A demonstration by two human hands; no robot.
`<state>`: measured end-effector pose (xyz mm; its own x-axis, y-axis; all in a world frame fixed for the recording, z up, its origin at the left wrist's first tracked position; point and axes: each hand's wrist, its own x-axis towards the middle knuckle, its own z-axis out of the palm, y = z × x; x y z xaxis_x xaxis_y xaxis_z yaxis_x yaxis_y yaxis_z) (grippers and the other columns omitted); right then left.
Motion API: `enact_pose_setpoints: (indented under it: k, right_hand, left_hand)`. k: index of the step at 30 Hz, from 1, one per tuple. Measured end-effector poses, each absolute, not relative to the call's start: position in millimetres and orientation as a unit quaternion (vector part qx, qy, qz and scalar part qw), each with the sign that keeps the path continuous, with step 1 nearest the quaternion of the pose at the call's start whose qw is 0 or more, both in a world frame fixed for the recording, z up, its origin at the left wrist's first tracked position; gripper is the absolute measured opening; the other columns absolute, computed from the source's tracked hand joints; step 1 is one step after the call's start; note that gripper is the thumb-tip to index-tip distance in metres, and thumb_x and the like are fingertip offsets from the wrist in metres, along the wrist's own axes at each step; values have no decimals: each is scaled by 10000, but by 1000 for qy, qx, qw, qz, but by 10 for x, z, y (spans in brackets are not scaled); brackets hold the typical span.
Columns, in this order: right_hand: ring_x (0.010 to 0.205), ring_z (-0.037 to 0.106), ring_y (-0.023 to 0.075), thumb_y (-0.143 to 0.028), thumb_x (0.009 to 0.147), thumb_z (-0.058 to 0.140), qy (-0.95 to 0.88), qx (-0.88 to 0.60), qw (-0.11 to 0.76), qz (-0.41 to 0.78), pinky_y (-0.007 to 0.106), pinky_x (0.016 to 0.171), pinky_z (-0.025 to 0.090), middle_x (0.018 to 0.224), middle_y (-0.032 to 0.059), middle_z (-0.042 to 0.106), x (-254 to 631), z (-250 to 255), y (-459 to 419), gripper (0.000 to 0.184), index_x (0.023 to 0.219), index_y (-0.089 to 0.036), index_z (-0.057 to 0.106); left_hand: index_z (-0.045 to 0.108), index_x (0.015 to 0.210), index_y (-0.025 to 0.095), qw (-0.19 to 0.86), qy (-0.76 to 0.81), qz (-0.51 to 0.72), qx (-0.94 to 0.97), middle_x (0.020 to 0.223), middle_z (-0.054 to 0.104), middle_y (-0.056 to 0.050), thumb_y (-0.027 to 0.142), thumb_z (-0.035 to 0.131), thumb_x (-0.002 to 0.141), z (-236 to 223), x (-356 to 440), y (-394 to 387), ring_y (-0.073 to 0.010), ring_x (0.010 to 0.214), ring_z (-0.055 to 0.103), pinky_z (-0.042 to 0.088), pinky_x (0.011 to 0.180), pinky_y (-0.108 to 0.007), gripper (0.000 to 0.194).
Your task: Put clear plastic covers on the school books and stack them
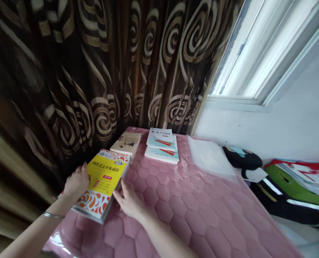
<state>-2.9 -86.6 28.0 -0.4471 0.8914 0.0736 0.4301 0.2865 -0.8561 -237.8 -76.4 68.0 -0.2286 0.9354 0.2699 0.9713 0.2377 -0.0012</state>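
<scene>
A stack of books topped by a yellow cover with orange-and-white patterned ends [102, 175] lies at the left of the pink padded surface. My left hand [77, 182], a silver bangle on its wrist, curls against the stack's left edge. On the opposite side, the fingers of my right hand [129, 200] press against the stack's right edge, so the books are held between both hands. Just behind is a pile of beige books [126, 143], close to the yellow stack's far edge. Farther right lie thin white-and-teal booklets [162, 143] in an uneven pile.
The pink quilted surface [181, 200] has a glossy clear cover. A clear plastic sheet or sleeve [210, 156] lies at its right edge. Black and green bags with papers [291, 179] are beyond. A patterned dark curtain [148, 64] hangs behind, beside a window [251, 53].
</scene>
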Motion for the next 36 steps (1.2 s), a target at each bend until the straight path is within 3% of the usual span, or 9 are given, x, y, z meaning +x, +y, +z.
enact_pose_setpoints:
  k: [2, 4, 10, 14, 22, 26, 31, 33, 36]
  right_hand:
    - [777, 696, 183, -379, 921, 480, -763, -418, 284, 404, 270, 761, 513, 847, 46, 742, 314, 207, -844, 513, 1376, -141, 503]
    - [829, 692, 196, -355, 910, 479, -758, -455, 309, 351, 286, 798, 508, 910, 66, 742, 731, 137, -794, 372, 1176, -172, 664]
    - [903, 668, 252, -237, 848, 483, -705, -571, 386, 168, 369, 856, 494, 929, 101, 729, 1924, -69, -602, 252, 885, -222, 731]
    - [864, 675, 239, -272, 844, 445, -659, -594, 429, 169, 353, 821, 509, 910, 92, 731, 2250, -247, -552, 281, 880, -206, 715]
    - [725, 655, 184, -242, 786, 459, -596, -653, 455, 102, 290, 715, 523, 890, 59, 723, 2557, -255, -181, 269, 896, -216, 702]
    - [887, 647, 244, -285, 818, 413, -537, -716, 445, 44, 355, 826, 508, 1000, 168, 697, 2919, -97, 269, 373, 988, -107, 693]
    - [1130, 587, 315, -371, 850, 455, -501, -766, 403, 25, 413, 1003, 409, 1178, 256, 647, 3068, -32, 724, 516, 1162, -5, 642]
    - [1137, 597, 315, -374, 843, 477, -494, -780, 382, 34, 391, 993, 420, 1168, 256, 658, 3059, -63, 818, 525, 1167, 3, 646]
    - [1017, 666, 275, -333, 840, 469, -479, -798, 362, 50, 344, 895, 474, 1009, 185, 730, 3070, -124, 882, 415, 1069, -88, 715]
  left_hand:
    - [443, 1400, 45, 192, -742, -78, -637, 1409, 455, -285, 114, 313, 863, 723, -2102, -856, -396, 1169, 553, 384, 1004, -587, 556]
    - [485, 1388, 91, 214, -671, -85, -704, 1459, 431, -243, 54, 301, 843, 734, -1701, -948, -392, 1266, 479, 283, 1076, -620, 577]
    - [634, 1244, 192, 36, -528, -161, -833, 1390, 536, -192, 43, 383, 812, 524, -281, -933, -351, 1299, 471, 264, 1098, -614, 520]
    - [659, 1196, 182, -41, -579, -169, -796, 1386, 533, -216, 144, 443, 865, 255, 233, -667, -384, 1295, 473, 342, 1035, -636, 397]
    - [602, 1247, 198, 5, -568, -206, -797, 1351, 569, -120, 253, 465, 915, -213, 224, -450, -273, 1280, 488, 331, 1113, -505, 363]
    - [608, 1222, 207, 2, -570, -213, -794, 1327, 573, -114, 253, 482, 900, -220, 225, -444, -276, 1259, 490, 345, 1094, -508, 349]
    - [600, 1235, 200, -3, -579, -203, -790, 1336, 562, -123, 261, 463, 905, -207, 249, -448, -294, 1255, 478, 342, 1081, -534, 363]
    - [599, 1240, 199, -5, -580, -199, -790, 1345, 555, -128, 266, 460, 906, -203, 250, -445, -299, 1257, 474, 344, 1076, -541, 368]
    - [598, 1245, 196, -9, -578, -199, -792, 1353, 548, -133, 270, 458, 908, -196, 248, -440, -301, 1260, 469, 345, 1075, -544, 372]
